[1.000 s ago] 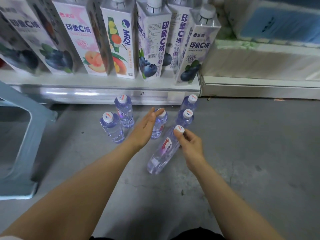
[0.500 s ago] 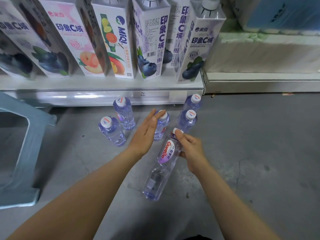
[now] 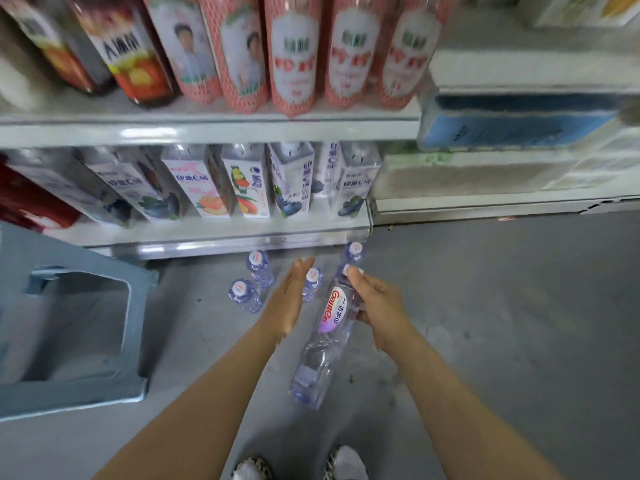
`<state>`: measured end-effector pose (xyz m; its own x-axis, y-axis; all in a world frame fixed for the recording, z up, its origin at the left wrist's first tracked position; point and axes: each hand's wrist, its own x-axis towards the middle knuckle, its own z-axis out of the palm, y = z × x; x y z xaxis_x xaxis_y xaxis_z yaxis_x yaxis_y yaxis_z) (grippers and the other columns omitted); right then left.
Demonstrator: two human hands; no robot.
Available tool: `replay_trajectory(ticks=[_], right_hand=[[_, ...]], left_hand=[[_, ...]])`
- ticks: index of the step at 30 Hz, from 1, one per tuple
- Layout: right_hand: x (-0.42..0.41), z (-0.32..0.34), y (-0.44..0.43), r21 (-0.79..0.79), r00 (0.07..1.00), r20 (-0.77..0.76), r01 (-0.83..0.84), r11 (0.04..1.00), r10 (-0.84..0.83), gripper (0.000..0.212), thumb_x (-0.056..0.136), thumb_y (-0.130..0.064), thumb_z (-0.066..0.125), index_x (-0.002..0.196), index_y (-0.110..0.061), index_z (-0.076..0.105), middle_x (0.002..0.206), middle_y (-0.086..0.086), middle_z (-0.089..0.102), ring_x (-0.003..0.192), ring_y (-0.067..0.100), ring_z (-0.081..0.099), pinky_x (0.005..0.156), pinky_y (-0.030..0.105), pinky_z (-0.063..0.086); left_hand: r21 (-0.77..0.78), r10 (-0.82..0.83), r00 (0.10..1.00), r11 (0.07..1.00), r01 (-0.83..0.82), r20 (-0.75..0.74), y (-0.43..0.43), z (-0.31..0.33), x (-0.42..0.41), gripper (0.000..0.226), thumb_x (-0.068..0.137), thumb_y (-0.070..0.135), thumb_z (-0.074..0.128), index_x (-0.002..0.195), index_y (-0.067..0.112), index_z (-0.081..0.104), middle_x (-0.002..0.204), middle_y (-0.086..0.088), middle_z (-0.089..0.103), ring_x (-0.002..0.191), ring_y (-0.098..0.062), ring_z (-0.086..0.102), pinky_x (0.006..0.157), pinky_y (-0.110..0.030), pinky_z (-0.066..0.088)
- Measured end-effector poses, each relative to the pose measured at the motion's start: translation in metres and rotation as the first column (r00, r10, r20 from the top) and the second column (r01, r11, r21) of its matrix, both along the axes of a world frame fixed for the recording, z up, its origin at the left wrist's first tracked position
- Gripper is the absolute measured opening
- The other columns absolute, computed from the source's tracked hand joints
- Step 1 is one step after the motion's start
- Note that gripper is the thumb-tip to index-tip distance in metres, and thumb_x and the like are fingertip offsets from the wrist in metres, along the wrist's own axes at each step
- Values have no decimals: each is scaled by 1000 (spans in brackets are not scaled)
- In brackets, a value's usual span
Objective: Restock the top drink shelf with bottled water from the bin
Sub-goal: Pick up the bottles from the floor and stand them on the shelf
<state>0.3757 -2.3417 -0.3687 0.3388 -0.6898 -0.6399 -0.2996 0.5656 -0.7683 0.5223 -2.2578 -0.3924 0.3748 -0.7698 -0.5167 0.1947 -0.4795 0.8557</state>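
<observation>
Right hand (image 3: pixel 377 306) grips water bottle (image 3: pixel 323 344)

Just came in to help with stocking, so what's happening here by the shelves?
A person is lifting a water bottle off the floor, the right hand gripping it near the cap so it hangs tilted. The left hand is open beside it, holding nothing. Several more small water bottles stand upright on the concrete floor in front of the bottom shelf of juice cartons. A grey-blue bin sits to the left. No shelved water bottle is in view yet.
</observation>
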Motion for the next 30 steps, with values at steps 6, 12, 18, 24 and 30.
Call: replay_trajectory(ticks=[6,12,18,24,30], right_hand=[[26,212,-30,-93,998,28,-52,994,54,39,92,-46,71,109,-12,76,103,10,78,93,23,73,89,46,59],[50,436,-61,-304,979,162,-73,950,127,37,89,-49,74,109,-18,77,109,3,77,97,22,71,74,36,59],[64,643,-75,-564,926,265,-76,822,268,23,86,-53,75,91,-31,78,93,-8,79,94,16,73,77,32,59],[62,803,-63,-742,868,315,-28,670,384,24,87,-48,76,99,-27,77,111,-2,76,107,19,68,94,39,54],[63,915,-55,-817,837,311,-6,576,450,36,87,-49,76,101,-15,79,90,1,77,76,16,67,59,29,55]], left_hand=[[-32,105,993,994,-107,-54,8,215,6,64,99,60,4,147,38,40,159,14,24,150,-11,13,123,-40,4],[-134,136,990,982,-131,26,12,424,8,77,84,80,2,142,48,42,156,13,34,142,-7,30,122,-53,11],[-321,169,982,938,-133,89,0,603,8,94,76,83,4,148,36,42,154,10,42,141,-11,37,119,-44,17],[-536,228,953,839,-89,198,0,732,5,88,86,78,0,148,34,44,150,5,48,140,-13,38,120,-45,20],[-689,283,917,724,-14,280,11,818,10,93,78,83,4,148,37,43,153,11,43,142,-11,37,117,-41,20]])
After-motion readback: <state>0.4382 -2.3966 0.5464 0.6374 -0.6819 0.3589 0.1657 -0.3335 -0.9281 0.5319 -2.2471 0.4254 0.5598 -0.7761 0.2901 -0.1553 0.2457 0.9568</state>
